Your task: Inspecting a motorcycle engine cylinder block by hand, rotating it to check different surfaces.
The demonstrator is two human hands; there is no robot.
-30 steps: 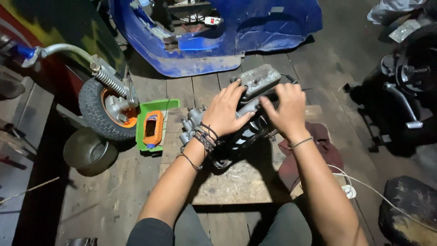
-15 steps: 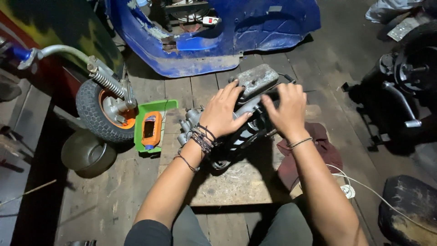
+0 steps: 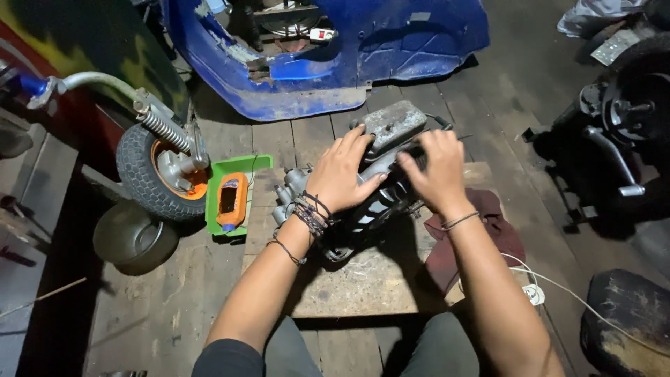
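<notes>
- We see the grey, grimy metal engine block (image 3: pixel 380 150) lying on a pale, scuffed wooden board (image 3: pixel 363 279), which rests on the dark plank floor (image 3: pixel 167 307).
- Our left hand (image 3: pixel 342 174) lies flat across the middle of the block, fingers spread and curled over its upper edge; cord bracelets circle the wrist.
- Our right hand (image 3: pixel 436 171) grips the right side of the block, fingers pressed together and bent down over it; what the fingertips touch we cannot tell.
- A dark red rag (image 3: pixel 488 230) lies just beside the board, under the right forearm.
- A green plastic tray (image 3: pixel 234 195) holding an orange handheld device (image 3: pixel 230 202) sits left of the block, near a small black rubber wheel with an orange hub (image 3: pixel 157 174).
- A blue, chipped scooter body shell (image 3: pixel 335 56) stands beyond the block.
- A white cable (image 3: pixel 579 300) runs across the floor at right.
</notes>
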